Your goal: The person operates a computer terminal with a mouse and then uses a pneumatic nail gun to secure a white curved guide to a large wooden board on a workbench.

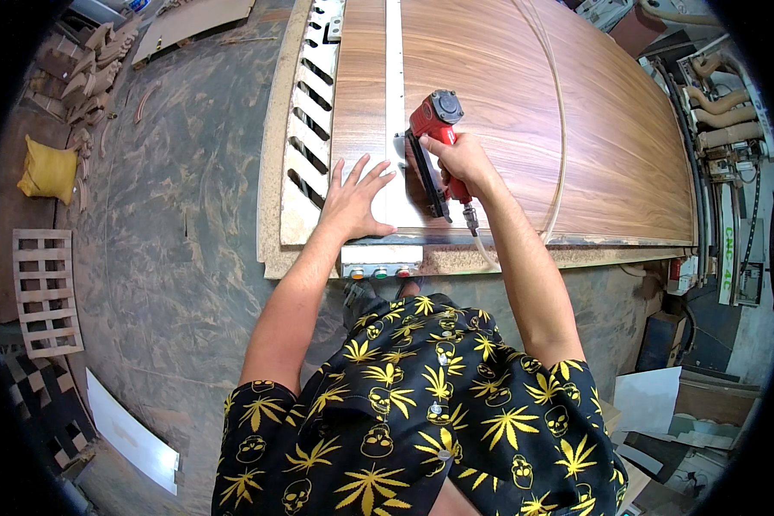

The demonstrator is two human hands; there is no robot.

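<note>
My right hand (463, 165) is wrapped round the handle of a red and black air stapler or nailer (436, 119). Its nose is at the right edge of a long white strip (394, 64); whether it touches, I cannot tell. From the tool's lower end a clear air hose (562, 129) loops over the wood-grain panel (499, 95). With fingers spread, my left hand (351, 205) lies flat at the near left corner of the panel, across the lower end of the strip. Along the panel's left side runs a white slotted piece (310, 120).
A box with coloured buttons (380, 260) hangs at the table's near edge. On the right are machine parts with ribbed hoses (727, 116). To the left, a yellow sack (49, 169), a slatted white piece (47, 292) and stacked wooden offcuts (90, 69) lie around the dusty floor (181, 198).
</note>
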